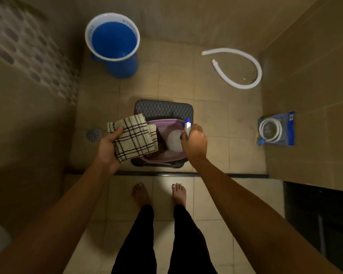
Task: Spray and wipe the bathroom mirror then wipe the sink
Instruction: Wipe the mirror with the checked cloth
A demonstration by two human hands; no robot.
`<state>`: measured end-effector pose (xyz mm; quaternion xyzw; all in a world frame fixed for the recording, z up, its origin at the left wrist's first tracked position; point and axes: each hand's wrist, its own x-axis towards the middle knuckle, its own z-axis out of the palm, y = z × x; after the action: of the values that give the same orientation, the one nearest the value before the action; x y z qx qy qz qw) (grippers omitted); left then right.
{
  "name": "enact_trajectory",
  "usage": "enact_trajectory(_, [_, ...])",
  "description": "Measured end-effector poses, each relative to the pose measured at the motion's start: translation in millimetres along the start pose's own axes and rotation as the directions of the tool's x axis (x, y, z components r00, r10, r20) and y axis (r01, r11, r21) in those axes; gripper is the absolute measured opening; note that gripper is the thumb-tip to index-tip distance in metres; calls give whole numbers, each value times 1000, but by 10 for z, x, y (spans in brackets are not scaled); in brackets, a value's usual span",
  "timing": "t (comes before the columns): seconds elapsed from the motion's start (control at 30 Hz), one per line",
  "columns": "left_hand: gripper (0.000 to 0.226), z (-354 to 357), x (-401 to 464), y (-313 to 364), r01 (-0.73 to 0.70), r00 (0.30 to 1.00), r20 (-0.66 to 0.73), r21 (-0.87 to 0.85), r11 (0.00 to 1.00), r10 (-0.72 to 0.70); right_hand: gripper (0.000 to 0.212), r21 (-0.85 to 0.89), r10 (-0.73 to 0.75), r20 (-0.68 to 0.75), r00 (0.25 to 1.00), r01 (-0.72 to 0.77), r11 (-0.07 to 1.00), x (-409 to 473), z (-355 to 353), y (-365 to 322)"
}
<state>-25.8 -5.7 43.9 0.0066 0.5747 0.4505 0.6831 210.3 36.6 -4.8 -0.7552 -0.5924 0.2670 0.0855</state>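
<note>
Head view looks down at a tiled bathroom floor. The left hand point(109, 147) grasps a folded checked cloth point(132, 138), thumb on top, held over the left rim of a pink basin point(166, 123) on a dark stool point(163, 108). The right hand point(194, 142) curls round a white spray bottle point(187, 126) above the basin. A blue bucket point(115, 54) stands well beyond.

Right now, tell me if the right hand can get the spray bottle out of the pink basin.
Probably yes. The right hand already grips the spray bottle by its head, and nothing covers the pink basin above it. The left hand holds the checked cloth aside.
</note>
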Motion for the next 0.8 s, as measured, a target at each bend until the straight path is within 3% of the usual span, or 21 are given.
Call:
enact_trajectory(0.37, [38, -56, 128, -54, 20, 1000, -4, -24, 1000, -20, 36, -22, -6, -39, 999, 5, 1000, 144, 280, -44])
enact_trajectory(0.53, [30, -70, 152, -37, 17, 1000, 3, -22, 1000, -17, 38, -52, -8, -37, 999, 6, 999, 154, 336, -96])
enact_trajectory(0.8, [37, -11, 70, -1, -7, 1000, 21, -48, 999, 8, 38, -111, 7, 35, 999, -3, 994, 153, 200, -122])
